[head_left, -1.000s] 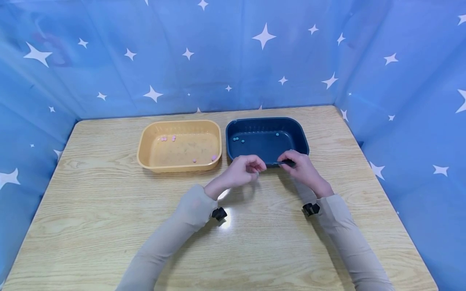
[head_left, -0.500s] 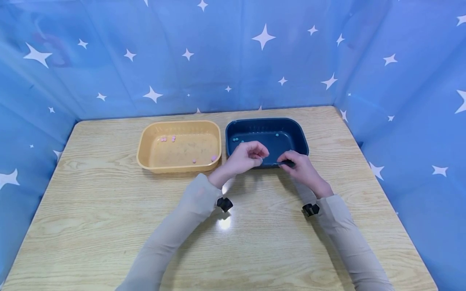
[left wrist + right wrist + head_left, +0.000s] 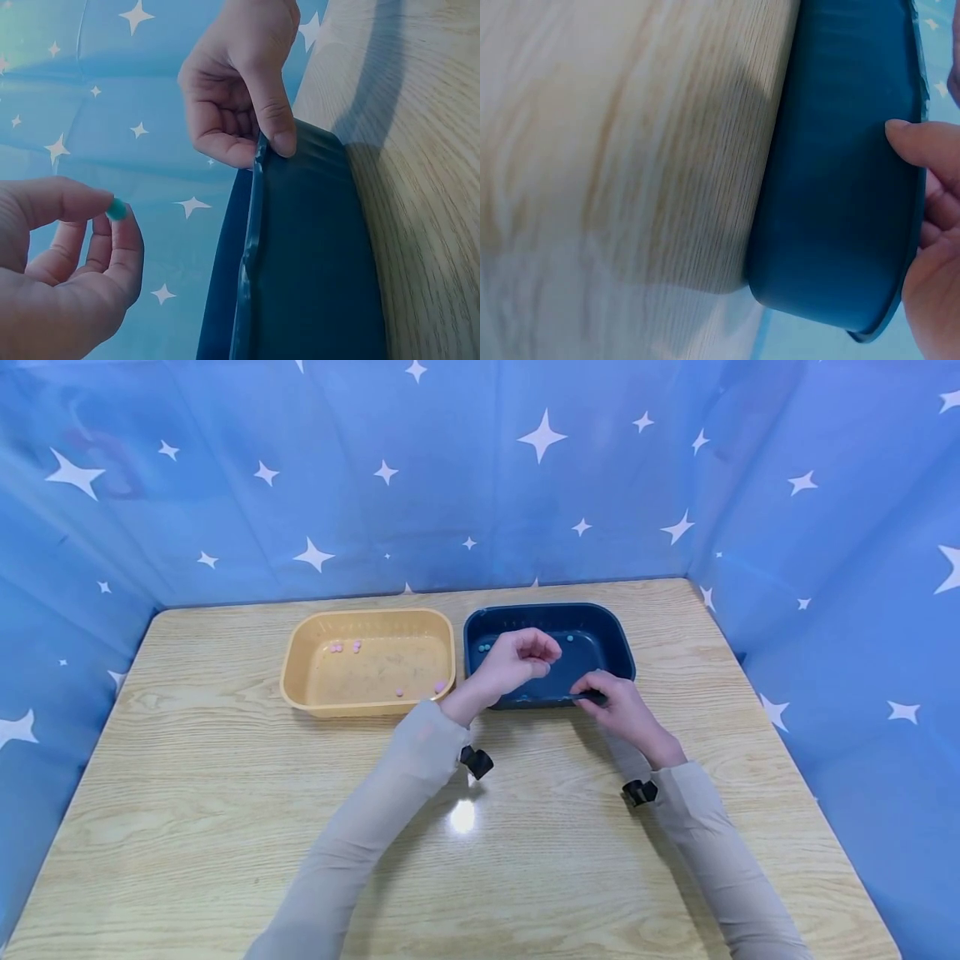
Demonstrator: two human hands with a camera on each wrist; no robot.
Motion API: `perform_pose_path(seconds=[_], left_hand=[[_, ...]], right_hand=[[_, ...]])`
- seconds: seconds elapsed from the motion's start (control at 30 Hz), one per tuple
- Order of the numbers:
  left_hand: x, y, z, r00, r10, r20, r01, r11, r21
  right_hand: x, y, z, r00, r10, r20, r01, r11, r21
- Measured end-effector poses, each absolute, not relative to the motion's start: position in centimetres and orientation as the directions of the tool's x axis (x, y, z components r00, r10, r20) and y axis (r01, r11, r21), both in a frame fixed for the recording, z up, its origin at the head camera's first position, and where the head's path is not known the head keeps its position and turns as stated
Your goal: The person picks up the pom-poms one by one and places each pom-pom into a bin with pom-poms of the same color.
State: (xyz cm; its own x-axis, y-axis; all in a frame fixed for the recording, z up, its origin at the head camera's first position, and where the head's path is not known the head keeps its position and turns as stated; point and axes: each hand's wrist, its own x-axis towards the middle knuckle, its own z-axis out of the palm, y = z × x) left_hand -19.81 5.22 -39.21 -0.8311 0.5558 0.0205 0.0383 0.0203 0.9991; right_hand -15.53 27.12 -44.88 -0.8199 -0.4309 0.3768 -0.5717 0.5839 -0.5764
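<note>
Between thumb and fingertip, my left hand (image 3: 513, 664) pinches a small teal bead (image 3: 117, 209), plainly seen in the left wrist view. That hand is above the dark blue tray (image 3: 588, 653), apart from its rim. My right hand (image 3: 621, 708) grips the tray's near rim, its thumb (image 3: 907, 139) on the outer wall and its fingers curled over inside. Inside the tray lie a teal bead (image 3: 570, 638) at the back right and a few teal beads (image 3: 484, 647) at the left, partly screened by my left hand in the head view.
To the left stands a yellow tray (image 3: 367, 704) holding several pink beads (image 3: 336, 647). Both trays rest near the far side of a wooden table (image 3: 225, 793). A blue curtain (image 3: 450, 468) with white stars closes off the back and sides.
My left hand has moved forward and slightly right, from the blue tray's near rim to over its inside. My right hand has stayed on the rim.
</note>
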Motion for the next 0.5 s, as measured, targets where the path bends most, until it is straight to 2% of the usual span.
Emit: perform_pose_path(seconds=[0.5], left_hand=[[-21.6,6.8,-39.0,-0.876,0.476,-0.078,-0.095,-0.011,0.995]], right_hand=[[-15.6,27.2,-44.8,-0.814,-0.443,0.375,-0.579,0.579,-0.573]])
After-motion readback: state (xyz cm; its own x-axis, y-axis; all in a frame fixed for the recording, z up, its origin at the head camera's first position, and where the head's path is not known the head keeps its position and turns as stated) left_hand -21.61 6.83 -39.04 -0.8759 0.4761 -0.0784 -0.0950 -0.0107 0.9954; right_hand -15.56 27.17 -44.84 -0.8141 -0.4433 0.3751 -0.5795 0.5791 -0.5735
